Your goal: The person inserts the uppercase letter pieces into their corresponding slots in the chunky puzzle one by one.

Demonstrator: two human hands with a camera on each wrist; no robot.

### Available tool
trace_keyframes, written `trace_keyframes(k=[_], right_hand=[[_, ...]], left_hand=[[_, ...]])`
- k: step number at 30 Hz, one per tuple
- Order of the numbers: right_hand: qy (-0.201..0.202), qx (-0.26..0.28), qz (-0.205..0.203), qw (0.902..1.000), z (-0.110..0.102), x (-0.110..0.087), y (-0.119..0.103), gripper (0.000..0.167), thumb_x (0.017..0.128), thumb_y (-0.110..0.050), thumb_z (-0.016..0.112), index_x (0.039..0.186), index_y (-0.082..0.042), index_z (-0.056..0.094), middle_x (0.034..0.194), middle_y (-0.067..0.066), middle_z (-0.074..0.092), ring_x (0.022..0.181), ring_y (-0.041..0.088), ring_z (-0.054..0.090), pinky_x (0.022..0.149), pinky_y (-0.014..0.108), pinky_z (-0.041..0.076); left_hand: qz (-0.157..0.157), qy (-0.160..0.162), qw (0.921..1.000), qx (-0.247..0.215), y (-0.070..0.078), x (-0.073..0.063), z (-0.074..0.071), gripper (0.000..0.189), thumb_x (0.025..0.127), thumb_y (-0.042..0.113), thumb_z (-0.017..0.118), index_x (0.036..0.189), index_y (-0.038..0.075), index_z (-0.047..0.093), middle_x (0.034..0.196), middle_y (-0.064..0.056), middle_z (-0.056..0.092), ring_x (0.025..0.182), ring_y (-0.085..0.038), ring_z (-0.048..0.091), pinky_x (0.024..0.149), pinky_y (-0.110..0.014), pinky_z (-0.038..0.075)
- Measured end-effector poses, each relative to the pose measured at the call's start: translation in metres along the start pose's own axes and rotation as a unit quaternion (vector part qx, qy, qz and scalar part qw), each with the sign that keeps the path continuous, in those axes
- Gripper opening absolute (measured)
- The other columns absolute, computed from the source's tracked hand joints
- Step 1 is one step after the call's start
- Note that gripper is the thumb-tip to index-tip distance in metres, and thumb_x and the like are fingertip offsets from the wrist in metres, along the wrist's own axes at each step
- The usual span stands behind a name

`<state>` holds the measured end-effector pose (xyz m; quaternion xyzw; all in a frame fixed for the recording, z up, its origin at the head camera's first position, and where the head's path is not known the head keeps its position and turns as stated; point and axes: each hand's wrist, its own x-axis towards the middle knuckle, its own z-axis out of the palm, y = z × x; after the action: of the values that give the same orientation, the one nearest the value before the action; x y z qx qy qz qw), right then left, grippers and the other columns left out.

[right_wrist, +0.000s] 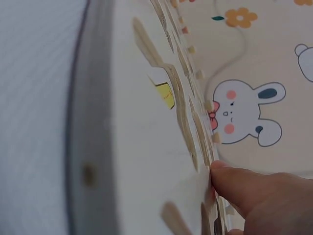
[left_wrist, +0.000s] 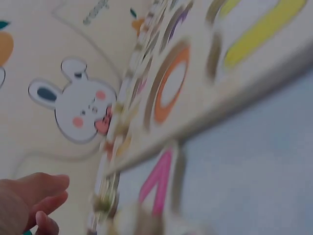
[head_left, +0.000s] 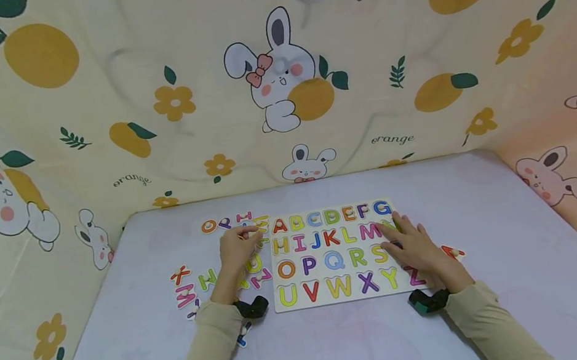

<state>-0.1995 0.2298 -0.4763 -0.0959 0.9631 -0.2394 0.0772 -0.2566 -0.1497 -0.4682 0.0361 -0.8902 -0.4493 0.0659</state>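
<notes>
A white alphabet puzzle board [head_left: 313, 300] with colourful letters lies on the table. My left hand [head_left: 239, 251] is just left of the board's upper corner, fingers pointing right beside a yellow letter piece [head_left: 261, 221]. In the left wrist view, the left fingers [left_wrist: 44, 188] show nothing between them. My right hand [head_left: 416, 246] rests over the board's right side near the M [head_left: 367, 231], partly hiding the letters there. One right finger [right_wrist: 230, 176] touches the board face in the right wrist view. Small pegs [left_wrist: 120, 122] stand up along the board's far side.
Loose letter pieces lie left of the board, among them an orange O [head_left: 208, 226], a green H [head_left: 207, 279] and a red X [head_left: 181, 275]. A red piece [head_left: 453, 252] lies beyond the right wrist. Behind the table [head_left: 137, 327] hangs a printed cloth [head_left: 173, 42].
</notes>
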Motion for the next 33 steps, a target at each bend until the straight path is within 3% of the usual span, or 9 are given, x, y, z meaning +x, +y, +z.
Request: trace_keyframes(k=[8,13,17,24,28,33], right_hand=[[0.001,0.0,0.002,1.0,0.001,0.001,0.004,0.059,0.098,-0.036,0.051,0.149,-0.013,0.034,0.159,0.029,0.009,0.145,0.054,0.005,0.113,0.07,0.001],[-0.003,0.006,0.005,1.0,0.002,0.001,0.004,0.059,0.098,-0.038,0.051,0.15,-0.015,0.034,0.159,0.028,0.008,0.146,0.052,0.003,0.114,0.07,0.0],[-0.003,0.006,0.006,1.0,0.002,0.001,0.002,0.059,0.097,-0.038,0.051,0.15,-0.016,0.034,0.16,0.027,0.008,0.146,0.052,0.003,0.114,0.069,0.0],[0.001,0.004,0.003,1.0,0.003,0.001,0.001,0.058,0.098,-0.037,0.051,0.149,-0.015,0.035,0.159,0.027,0.009,0.146,0.052,0.005,0.114,0.069,0.001],[0.007,0.006,-0.001,1.0,0.003,-0.001,0.002,0.057,0.098,-0.035,0.051,0.149,-0.014,0.036,0.159,0.028,0.01,0.146,0.053,0.006,0.114,0.069,0.002],[0.01,0.003,-0.002,0.9999,0.001,-0.002,0.002,0.058,0.097,-0.036,0.052,0.149,-0.014,0.036,0.159,0.028,0.01,0.145,0.054,0.006,0.113,0.07,0.002]], left_hand=[[-0.006,0.043,0.9987,0.025,-0.016,0.027,-0.009,0.024,0.085,0.018,0.07,0.102,0.001,0.073,0.07,0.002,0.045,0.064,-0.013,0.038,0.06,-0.025,0.029],[-0.031,0.05,0.9976,0.037,-0.018,0.04,-0.011,0.025,0.088,0.018,0.064,0.107,0.003,0.072,0.075,0.0,0.049,0.068,-0.015,0.043,0.061,-0.026,0.031],[-0.031,0.058,0.9967,0.049,-0.019,0.049,-0.012,0.028,0.088,0.017,0.062,0.111,0.003,0.071,0.079,-0.006,0.056,0.073,-0.019,0.049,0.06,-0.025,0.032],[-0.049,0.039,0.9957,0.068,-0.017,0.058,-0.008,0.03,0.088,0.019,0.061,0.114,0.005,0.071,0.096,-0.015,0.067,0.084,-0.025,0.058,0.063,-0.026,0.039],[-0.063,0.012,0.9953,0.073,-0.017,0.06,-0.006,0.032,0.091,0.021,0.059,0.117,0.005,0.069,0.11,-0.017,0.068,0.092,-0.026,0.059,0.075,-0.035,0.047],[-0.075,-0.002,0.9944,0.074,-0.016,0.061,-0.005,0.031,0.092,0.022,0.06,0.116,0.006,0.069,0.117,-0.016,0.068,0.104,-0.028,0.061,0.089,-0.043,0.048]])
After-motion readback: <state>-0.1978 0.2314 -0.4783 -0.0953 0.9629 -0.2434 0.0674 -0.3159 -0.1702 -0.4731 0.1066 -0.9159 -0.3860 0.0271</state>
